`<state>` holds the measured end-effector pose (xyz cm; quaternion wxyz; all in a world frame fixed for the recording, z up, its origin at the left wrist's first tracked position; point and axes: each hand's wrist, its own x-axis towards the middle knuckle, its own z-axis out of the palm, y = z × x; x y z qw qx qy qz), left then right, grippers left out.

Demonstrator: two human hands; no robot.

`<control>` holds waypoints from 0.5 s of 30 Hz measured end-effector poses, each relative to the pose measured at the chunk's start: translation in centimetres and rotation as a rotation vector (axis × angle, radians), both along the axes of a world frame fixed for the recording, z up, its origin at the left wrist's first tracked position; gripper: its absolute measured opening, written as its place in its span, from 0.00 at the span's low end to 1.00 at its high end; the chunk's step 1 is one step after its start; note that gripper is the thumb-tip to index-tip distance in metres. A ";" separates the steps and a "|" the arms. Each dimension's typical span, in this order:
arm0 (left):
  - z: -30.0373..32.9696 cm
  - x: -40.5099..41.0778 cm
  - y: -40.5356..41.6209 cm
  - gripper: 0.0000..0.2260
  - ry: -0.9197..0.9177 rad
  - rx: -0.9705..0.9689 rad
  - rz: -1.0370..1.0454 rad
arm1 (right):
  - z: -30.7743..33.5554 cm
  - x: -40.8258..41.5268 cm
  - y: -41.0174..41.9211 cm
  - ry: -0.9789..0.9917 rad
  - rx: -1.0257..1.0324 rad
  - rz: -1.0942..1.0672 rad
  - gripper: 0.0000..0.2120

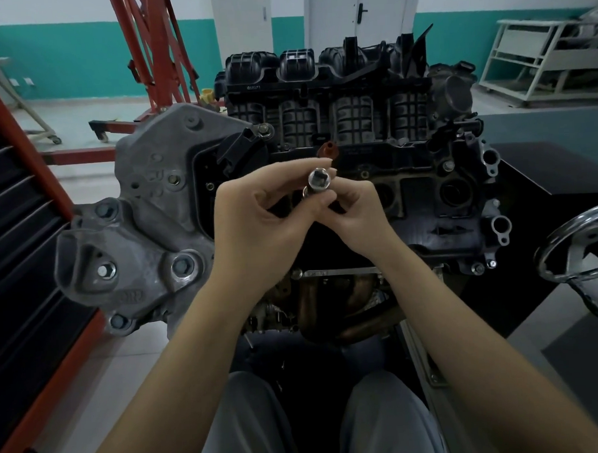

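While both hands meet above engine (354, 121), left hand (256, 221) fingers (288, 167) pinch chrome socket (318, 180), square hole facing up; right hand (359, 217) fingers curl round its lower end. Likely step: readying socket. Next: seat squarely on drive.

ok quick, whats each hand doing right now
left hand: fingers curled, pinching the chrome socket
right hand: fingers curled, pinching the same chrome socket from the other side

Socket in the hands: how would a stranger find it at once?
Find the big dark engine in the middle. Before it, the left hand and right hand pinch a short socket. Unlike the dull bolts around, it is bright chrome, its square hole facing the camera.
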<state>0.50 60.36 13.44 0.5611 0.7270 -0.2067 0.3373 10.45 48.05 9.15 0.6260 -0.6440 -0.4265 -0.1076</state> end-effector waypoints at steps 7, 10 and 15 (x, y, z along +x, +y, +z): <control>0.1 -0.1 0.3 0.14 0.003 0.071 -0.004 | -0.5 0.2 0.3 0.060 0.053 -0.074 0.12; 0.1 -0.1 0.2 0.13 -0.034 0.039 0.025 | -0.4 0.3 0.2 0.029 0.037 -0.060 0.11; -0.2 0.0 0.5 0.16 0.028 -0.029 -0.181 | 0.1 -0.3 0.2 0.017 -0.034 -0.021 0.14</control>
